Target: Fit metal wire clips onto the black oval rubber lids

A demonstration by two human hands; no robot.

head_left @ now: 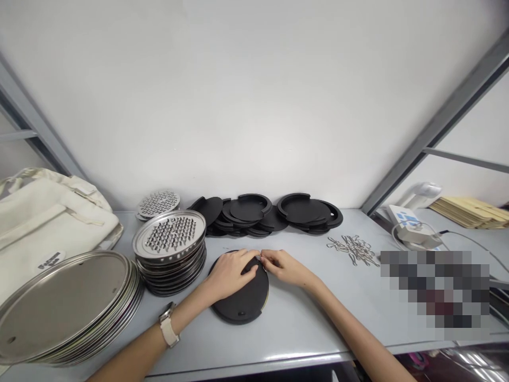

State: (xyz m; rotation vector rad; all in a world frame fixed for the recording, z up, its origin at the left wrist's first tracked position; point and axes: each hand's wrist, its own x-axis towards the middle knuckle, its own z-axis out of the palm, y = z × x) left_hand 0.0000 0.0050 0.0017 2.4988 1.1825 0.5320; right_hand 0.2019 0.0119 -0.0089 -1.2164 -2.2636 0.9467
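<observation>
A round black disc (243,297) lies on the grey table in front of me, with a small hole near its front edge. Across its upper part rests my left hand (233,271), palm down, its fingers reaching to the far right rim and holding it. My right hand (280,266) is closed in a pinch at that same rim, right beside the left fingertips. Between the fingers shows a small shiny metal piece (258,258), mostly hidden. A thin yellowish edge is visible along the disc's right side.
Stacked round metal graters (170,236) and large oval metal trays (66,302) stand at left, near a cream bag (51,212). Black rings and discs (248,208) lie along the wall. To the right are loose metal clips (356,249), a white box (411,225) and tan envelopes (473,212).
</observation>
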